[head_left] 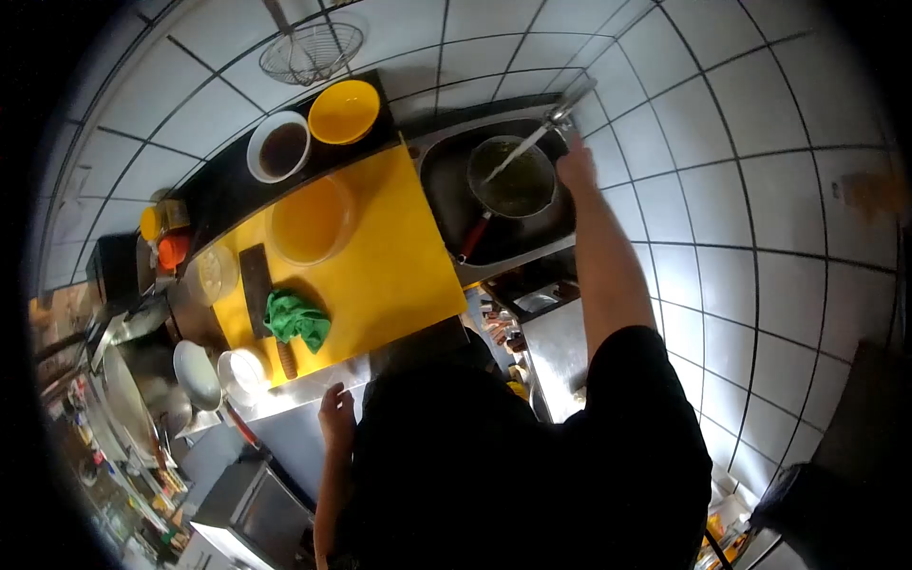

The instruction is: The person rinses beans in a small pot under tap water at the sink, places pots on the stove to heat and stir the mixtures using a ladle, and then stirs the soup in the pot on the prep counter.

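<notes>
My right hand [577, 165] reaches to the far right side of the sink and is closed at the tap [559, 116]; its fingertips are partly hidden. From the tap a stream of water runs into a round pan [518, 180] with a red handle, which sits in the dark sink [446, 166] holding greenish water. My left hand [337, 415] hangs beside my body, just off the counter's front edge, with loosely bent fingers and nothing in it. Nearest to it are a knife [255, 285] and a crumpled green cloth [296, 320] on the yellow cutting board [399, 275].
A bowl of orange liquid [311, 221] stands on the board. Behind it are a bowl of dark liquid [279, 147] and a yellow bowl [344, 111]. A wire strainer [312, 53] hangs on the tiled wall. At left sit jars and a long-handled pan [198, 376].
</notes>
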`<move>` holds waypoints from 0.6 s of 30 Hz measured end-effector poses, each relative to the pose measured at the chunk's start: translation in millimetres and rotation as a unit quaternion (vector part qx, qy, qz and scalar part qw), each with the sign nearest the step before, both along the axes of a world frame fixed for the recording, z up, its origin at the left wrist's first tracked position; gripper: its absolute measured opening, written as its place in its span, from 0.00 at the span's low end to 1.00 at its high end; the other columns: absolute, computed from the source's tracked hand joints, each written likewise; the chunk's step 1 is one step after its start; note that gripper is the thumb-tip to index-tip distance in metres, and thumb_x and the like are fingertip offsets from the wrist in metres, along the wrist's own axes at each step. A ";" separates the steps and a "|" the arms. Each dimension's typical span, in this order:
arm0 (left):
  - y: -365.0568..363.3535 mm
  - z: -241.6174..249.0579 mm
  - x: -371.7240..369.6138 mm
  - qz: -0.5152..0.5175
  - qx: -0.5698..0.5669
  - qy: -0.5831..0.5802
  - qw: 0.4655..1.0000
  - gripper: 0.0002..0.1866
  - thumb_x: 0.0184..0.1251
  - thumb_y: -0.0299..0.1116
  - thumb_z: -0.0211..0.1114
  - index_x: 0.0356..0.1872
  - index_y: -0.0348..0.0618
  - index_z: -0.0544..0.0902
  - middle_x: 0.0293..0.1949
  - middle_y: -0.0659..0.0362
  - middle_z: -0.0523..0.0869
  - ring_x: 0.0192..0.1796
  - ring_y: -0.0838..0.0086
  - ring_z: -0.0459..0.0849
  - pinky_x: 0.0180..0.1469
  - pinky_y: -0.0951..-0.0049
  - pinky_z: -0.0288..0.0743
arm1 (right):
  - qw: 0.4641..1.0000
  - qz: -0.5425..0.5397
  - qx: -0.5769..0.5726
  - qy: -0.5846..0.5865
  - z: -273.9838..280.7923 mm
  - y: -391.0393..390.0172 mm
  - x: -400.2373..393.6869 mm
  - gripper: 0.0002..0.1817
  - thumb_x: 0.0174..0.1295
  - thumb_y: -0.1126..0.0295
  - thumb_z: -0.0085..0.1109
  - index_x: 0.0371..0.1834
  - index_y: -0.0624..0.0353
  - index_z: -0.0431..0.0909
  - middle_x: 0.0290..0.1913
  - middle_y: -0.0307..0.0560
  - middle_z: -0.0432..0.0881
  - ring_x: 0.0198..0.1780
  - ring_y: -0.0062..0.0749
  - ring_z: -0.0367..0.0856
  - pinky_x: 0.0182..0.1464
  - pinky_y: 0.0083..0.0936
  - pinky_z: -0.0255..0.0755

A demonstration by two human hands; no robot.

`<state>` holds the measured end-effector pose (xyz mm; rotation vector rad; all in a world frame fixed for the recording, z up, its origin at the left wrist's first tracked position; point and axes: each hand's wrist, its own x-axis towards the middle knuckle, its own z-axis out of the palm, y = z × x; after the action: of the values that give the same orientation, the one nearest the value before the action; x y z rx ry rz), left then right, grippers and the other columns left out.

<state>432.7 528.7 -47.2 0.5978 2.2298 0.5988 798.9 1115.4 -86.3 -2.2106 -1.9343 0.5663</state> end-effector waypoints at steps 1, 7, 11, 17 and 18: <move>-16.3 -4.4 0.4 -0.008 -0.010 0.013 1.000 0.17 0.65 0.32 0.63 0.52 0.33 0.81 0.46 0.45 0.87 0.46 0.61 0.88 0.49 0.64 0.80 | 1.000 0.006 0.005 -0.014 4.0 6.9 -2.2 0.37 0.57 0.71 0.53 0.74 0.51 0.58 0.60 0.67 0.74 0.63 0.62 0.71 0.63 0.49 0.68; -132.4 -38.8 10.5 -0.009 -0.073 0.011 0.997 0.17 0.66 0.38 0.61 0.48 0.34 0.82 0.43 0.45 0.86 0.44 0.54 0.87 0.47 0.61 0.80 | 0.979 0.184 0.047 -0.070 -71.9 37.6 19.7 0.39 0.57 0.73 0.51 0.76 0.50 0.56 0.64 0.72 0.70 0.67 0.62 0.68 0.66 0.48 0.65; -234.3 -95.7 18.6 -0.200 -0.168 0.108 0.959 0.15 0.68 0.39 0.58 0.43 0.37 0.82 0.39 0.44 0.85 0.43 0.49 0.84 0.45 0.55 0.79 | 0.995 0.051 -0.056 -0.057 -29.4 7.8 -18.6 0.38 0.57 0.73 0.53 0.75 0.53 0.58 0.66 0.69 0.69 0.62 0.65 0.73 0.64 0.50 0.67; -275.7 -133.9 40.6 -0.088 -0.223 0.019 0.971 0.13 0.69 0.36 0.54 0.45 0.39 0.82 0.42 0.43 0.84 0.45 0.49 0.84 0.46 0.55 0.78 | 0.685 -0.440 -0.141 0.564 -43.8 -24.0 -94.1 0.23 0.72 0.68 0.46 0.68 0.62 0.64 0.61 0.65 0.69 0.50 0.47 0.79 0.43 0.35 0.81; -260.7 -123.2 41.6 -0.077 -0.218 0.009 0.973 0.14 0.68 0.35 0.54 0.46 0.39 0.82 0.43 0.43 0.85 0.46 0.49 0.85 0.47 0.56 0.78 | 0.627 -0.480 -0.160 0.592 -53.8 -24.2 -101.9 0.21 0.73 0.64 0.44 0.66 0.61 0.65 0.58 0.62 0.71 0.48 0.47 0.78 0.43 0.34 0.81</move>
<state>474.3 268.0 -170.3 0.5399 2.2093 0.0166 697.0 1091.2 -140.0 -1.6979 0.0607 1.5716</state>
